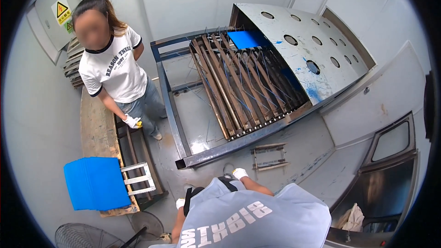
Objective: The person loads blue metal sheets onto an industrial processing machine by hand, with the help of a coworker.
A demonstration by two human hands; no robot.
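Observation:
My right hand (240, 173), in a white glove, hangs beside my knee near the front beam of a steel frame; its fingers are too small to make out. My left hand (180, 203), also white-gloved, is at my other side, partly hidden by my body, and I see nothing in it. Ahead stands the conveyor (243, 87), a row of brown slats with thin wires on a dark blue frame (216, 153). A blue sheet (245, 39) lies at its far end, by the mouth of a grey metal hood (298, 41) with round holes.
At the left, a stack of blue sheets (96, 183) sits on a wooden bench (98, 128) with a white rack (140, 179). A co-worker (117, 71) in a white T-shirt and gloves stands beside it. A small metal stand (270, 157) is on the floor; a fan (87, 236) stands lower left.

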